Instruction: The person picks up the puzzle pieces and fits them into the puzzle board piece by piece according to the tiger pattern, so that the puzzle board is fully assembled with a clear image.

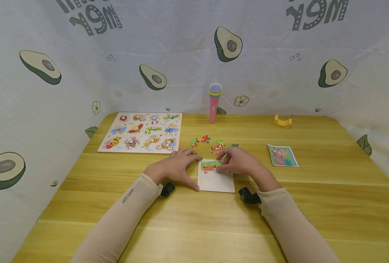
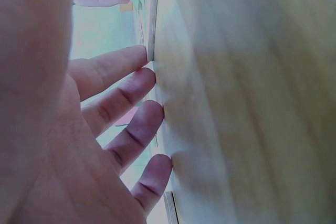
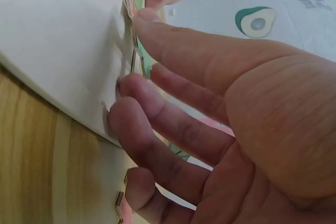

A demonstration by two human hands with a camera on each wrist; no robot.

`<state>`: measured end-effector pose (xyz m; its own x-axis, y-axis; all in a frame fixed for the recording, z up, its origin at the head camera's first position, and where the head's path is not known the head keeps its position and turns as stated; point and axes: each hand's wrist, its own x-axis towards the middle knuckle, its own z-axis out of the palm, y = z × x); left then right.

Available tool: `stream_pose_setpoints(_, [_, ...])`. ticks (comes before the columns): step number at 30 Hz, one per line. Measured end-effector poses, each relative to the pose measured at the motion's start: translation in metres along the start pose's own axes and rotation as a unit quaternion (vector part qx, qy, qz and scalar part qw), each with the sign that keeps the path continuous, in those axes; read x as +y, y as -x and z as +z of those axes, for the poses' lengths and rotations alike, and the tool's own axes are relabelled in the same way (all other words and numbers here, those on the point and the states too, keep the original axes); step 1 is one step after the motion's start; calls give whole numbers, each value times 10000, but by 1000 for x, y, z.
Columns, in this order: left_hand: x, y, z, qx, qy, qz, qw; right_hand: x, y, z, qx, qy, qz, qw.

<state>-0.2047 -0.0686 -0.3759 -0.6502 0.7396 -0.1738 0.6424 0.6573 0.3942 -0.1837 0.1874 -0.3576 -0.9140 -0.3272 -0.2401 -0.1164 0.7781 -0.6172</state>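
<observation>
A white square puzzle board (image 1: 215, 182) lies on the table between the hands, with joined green and orange pieces (image 1: 209, 166) along its far side. My left hand (image 1: 178, 166) spans the board's left edge, thumb at the near corner and index finger by the far corner. Its other fingers (image 2: 152, 119) spread out with tips at the tabletop. Over the far right part of the board, my right hand (image 1: 240, 160) pinches a green puzzle piece (image 3: 145, 61) between thumb and index finger. That piece is mostly hidden by the fingers, and the remaining fingertips rest on the board.
Several loose puzzle pieces (image 1: 216, 148) lie just beyond the board. A peg board of insects (image 1: 179, 126) sits at the back left. A pink toy microphone (image 1: 213, 106) stands at the back, a yellow arched block (image 1: 282, 123) back right. A pig picture card (image 1: 283, 156) lies right.
</observation>
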Motion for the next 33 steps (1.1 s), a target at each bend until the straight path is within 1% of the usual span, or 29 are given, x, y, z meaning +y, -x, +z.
stream_pose_setpoints(4, [0, 0, 0, -4, -47, 10, 10000, -3, 2, 0, 34, 231, -24, 9997])
stream_pose_setpoints(7, [0, -1, 1, 4, -56, 15, 10000, -4, 3, 1, 145, 296, -96, 9994])
stream_pose_setpoints(11, [0, 0, 1, 16, -59, 33, 10000, -6, 2, 4, 206, 463, -529, 9973])
stream_pose_setpoints(13, [0, 0, 0, 2, -63, 26, 10000, -7, 1, 7, 172, 542, -742, 9956])
stream_pose_setpoints(15, [0, 1, 0, -8, -36, 11, 10000, -8, 0, 9, 137, 569, -869, 9945])
stream_pose_setpoints(19, [1, 1, -1, -12, 5, -12, 10000, -9, -1, 13, 191, 603, -912, 9938])
stream_pose_setpoints(26, [1, 1, -2, 12, 1, 49, 10000, -8, -2, 16, 402, 686, -1031, 9915])
stream_pose_setpoints(31, [1, 2, -2, 13, 20, 37, 10000, -9, -1, 16, 365, 753, -1034, 9911])
stream_pose_setpoints(33, [1, 2, -1, 13, 8, 43, 10000, -9, -2, 17, 323, 774, -1106, 9903])
